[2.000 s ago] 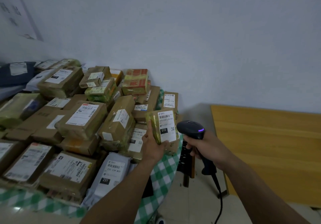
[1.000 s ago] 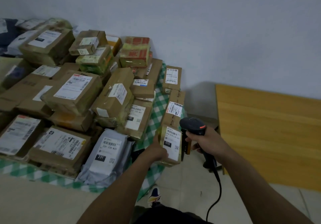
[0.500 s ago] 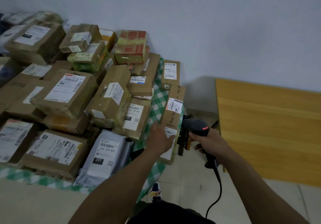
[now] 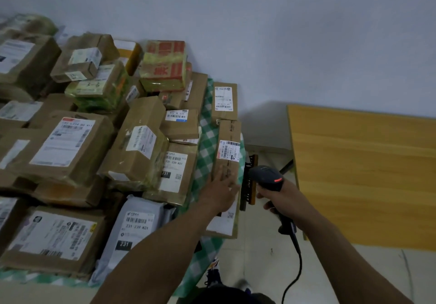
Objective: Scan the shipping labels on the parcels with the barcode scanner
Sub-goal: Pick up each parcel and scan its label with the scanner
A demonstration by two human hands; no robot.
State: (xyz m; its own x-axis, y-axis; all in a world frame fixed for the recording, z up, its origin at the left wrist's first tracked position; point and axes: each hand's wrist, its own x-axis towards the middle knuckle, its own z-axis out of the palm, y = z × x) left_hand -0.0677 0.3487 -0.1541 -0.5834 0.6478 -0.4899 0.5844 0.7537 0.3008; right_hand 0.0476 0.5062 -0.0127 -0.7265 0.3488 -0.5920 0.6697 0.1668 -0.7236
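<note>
left hand (image 4: 221,191) open, fingertips at parcel (image 4: 227,162) lying lengthwise dead ahead; i note right hand (image 4: 282,197) grips scanner (image 4: 266,176) beside it.

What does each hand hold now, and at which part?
The right hand holds the scanner by its handle. The left hand holds nothing; it lies open over a brown parcel.

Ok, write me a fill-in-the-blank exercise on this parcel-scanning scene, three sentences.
1. The right hand grips the barcode scanner, and a black ____ hangs from its handle.
2. The grey mailer shows the number ____ on a black patch.
3. The left hand, fingers straight, is stretched toward a narrow brown parcel on a tablecloth checked white and ____.

Missing words: cable; 231; green.
</note>
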